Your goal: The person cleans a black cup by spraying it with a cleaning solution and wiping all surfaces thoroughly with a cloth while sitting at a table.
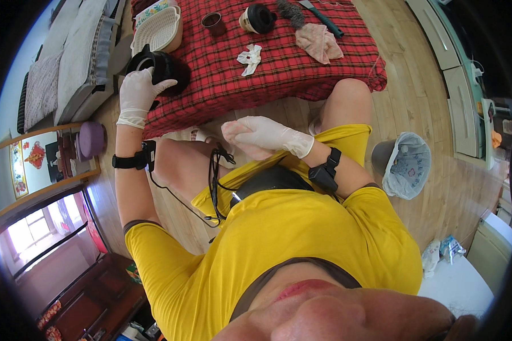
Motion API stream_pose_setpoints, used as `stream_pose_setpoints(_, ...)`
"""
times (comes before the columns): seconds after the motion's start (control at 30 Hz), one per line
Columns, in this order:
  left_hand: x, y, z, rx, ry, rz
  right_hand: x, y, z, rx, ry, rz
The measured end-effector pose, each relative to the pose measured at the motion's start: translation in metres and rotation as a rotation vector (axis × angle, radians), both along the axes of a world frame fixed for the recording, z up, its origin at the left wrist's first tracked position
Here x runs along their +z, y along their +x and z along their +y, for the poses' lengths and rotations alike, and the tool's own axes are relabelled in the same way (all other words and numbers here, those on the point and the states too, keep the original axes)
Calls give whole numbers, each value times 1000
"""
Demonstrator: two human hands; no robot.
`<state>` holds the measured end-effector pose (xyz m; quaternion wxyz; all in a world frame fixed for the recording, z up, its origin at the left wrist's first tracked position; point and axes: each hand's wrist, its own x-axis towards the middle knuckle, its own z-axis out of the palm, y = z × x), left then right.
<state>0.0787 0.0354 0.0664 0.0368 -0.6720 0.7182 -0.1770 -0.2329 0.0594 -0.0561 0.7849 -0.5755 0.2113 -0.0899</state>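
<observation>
My left hand [136, 98], in a white glove, grips the rim of a glossy black pot [176, 73] at the table's near left corner. Its fingers reach over the pot's mouth, and the thumb lies along the outside. My right hand [270, 135], gloved too, is closed around a bunched pink cloth [256, 150] in front of my lap, apart from the pot. Part of the cloth sticks out past the fingers. The pot's inside is mostly hidden by the left hand.
A red plaid cloth covers the table [227, 85]. On it are a cream basket [156, 31], brown cup [213, 24], black-lidded jar [256, 19], crumpled white tissue [250, 59], second pink cloth [318, 42], grey scourer [290, 13] and green-handled tool [322, 20]. A lined bin [407, 166] stands right.
</observation>
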Motion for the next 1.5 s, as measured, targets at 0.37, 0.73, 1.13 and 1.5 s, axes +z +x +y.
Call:
stream_pose_setpoints(0.37,13,-27,30,-100,-528,400,1,0,0,-54,224,-4)
stream_pose_setpoints(0.73,-72,4,97,154,-936,1357,-9,5,-6,-93,198,33)
stream_pose_setpoints(1.13,-97,4,80,210,-739,1511,1,30,-47,-498,156,-196)
stream_pose_setpoints(1.5,-94,-2,69,107,-793,1433,74,151,-70,-614,-1640,-285)
